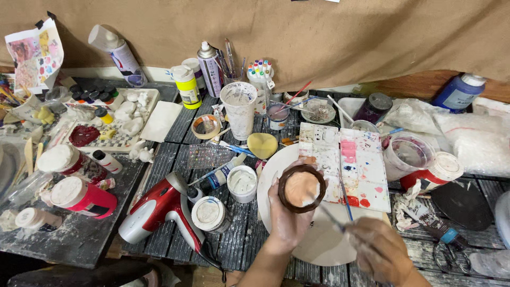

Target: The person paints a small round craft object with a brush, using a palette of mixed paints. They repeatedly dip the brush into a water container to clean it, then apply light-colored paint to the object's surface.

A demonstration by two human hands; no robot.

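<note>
The left hand cups a small round dish with a dark brown rim and a peach-coloured painted centre, fingers wrapped under and around it, holding it above the round white plate. The right hand, blurred, pinches a thin paintbrush whose tip meets the lower right part of the dish centre. The centre appears largely covered in peach paint and the rim in brown; what is left cannot be judged beyond the spot under the brush. Just right of the dish lies a white rectangular palette with pink, red and blue patches. Left of the dish stand two open white paint pots and a red-and-silver hair dryer. Farther left of the dish are two jars with red labels and white lids. Beyond the dish stand a yellow-labelled bottle and a grey spray can; far right of it, a blue bottle.
</note>
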